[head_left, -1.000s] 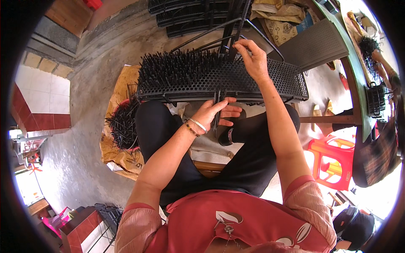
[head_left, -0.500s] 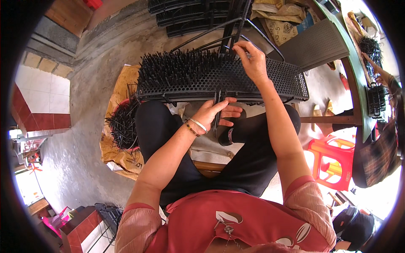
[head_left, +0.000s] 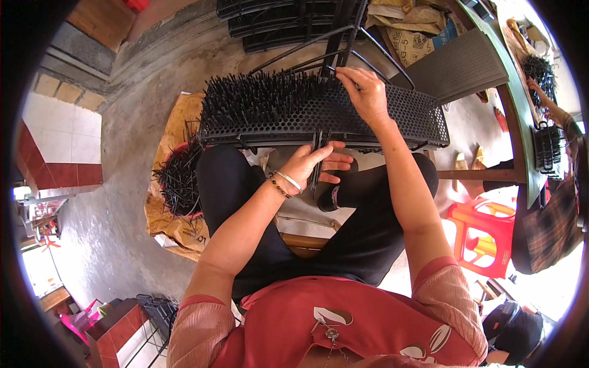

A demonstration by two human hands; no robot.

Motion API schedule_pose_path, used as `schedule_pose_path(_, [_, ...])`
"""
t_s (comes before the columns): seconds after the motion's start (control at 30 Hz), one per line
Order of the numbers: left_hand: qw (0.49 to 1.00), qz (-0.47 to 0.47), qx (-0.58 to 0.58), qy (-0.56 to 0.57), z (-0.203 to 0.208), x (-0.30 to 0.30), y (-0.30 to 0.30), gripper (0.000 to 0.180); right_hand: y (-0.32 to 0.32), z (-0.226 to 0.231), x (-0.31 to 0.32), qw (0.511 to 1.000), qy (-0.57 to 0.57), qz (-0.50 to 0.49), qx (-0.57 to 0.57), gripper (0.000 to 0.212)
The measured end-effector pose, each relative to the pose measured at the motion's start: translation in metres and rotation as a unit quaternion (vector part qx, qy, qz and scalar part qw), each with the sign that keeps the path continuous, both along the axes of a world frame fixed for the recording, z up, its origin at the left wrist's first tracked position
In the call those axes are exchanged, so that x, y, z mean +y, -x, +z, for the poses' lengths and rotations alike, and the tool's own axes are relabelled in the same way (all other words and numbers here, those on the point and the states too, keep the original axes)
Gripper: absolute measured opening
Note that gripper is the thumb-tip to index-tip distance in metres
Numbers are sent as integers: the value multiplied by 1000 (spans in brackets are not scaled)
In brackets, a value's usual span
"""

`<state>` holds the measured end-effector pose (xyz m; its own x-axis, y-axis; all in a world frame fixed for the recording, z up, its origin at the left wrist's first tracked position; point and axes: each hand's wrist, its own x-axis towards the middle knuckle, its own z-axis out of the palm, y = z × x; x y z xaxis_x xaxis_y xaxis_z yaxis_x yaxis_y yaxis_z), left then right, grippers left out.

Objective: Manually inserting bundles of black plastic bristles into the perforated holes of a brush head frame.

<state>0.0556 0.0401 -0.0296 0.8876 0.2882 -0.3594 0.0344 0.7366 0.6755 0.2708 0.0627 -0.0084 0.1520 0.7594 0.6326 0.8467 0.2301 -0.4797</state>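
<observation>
A long black perforated rack [head_left: 392,110] lies crosswise in front of me, just beyond my knees. Thin black sticks [head_left: 257,101] stand upright in its holes, packed densely over the left half. Below its near edge, my left hand [head_left: 313,164] is closed at the thumb around a small bundle of black sticks [head_left: 317,156], with the other fingers stretched out. My right hand [head_left: 367,95] is over the rack's far edge, where the standing sticks end. Its thumb and fingertips are pinched together; whatever is between them is too small to make out.
Left of my knee, a red basin [head_left: 195,214] full of loose black sticks rests on a yellow sack [head_left: 161,211]. Stacked black racks [head_left: 276,27] lie at the back. At right are a red plastic stool [head_left: 485,236], a green-edged table [head_left: 521,104] and another person's arm [head_left: 552,110].
My right hand has shifted slightly left and toward me along the rack's far edge. The left hand and its bundle have stayed in place.
</observation>
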Motion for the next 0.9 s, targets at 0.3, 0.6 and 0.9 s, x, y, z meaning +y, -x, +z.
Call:
schedule_pose_path(0.3, [1000, 10, -21, 8, -4, 4, 0, 47, -2, 5, -6, 999, 8, 19, -43, 15])
schedule_pose_path(0.6, [994, 24, -101, 29, -3, 9, 1, 47, 22, 28, -42, 903, 325, 117, 256, 26])
schedule_pose_path(0.9, [995, 68, -74, 25, -3, 6, -1, 44, 23, 21, -44, 812, 343, 135, 453, 19])
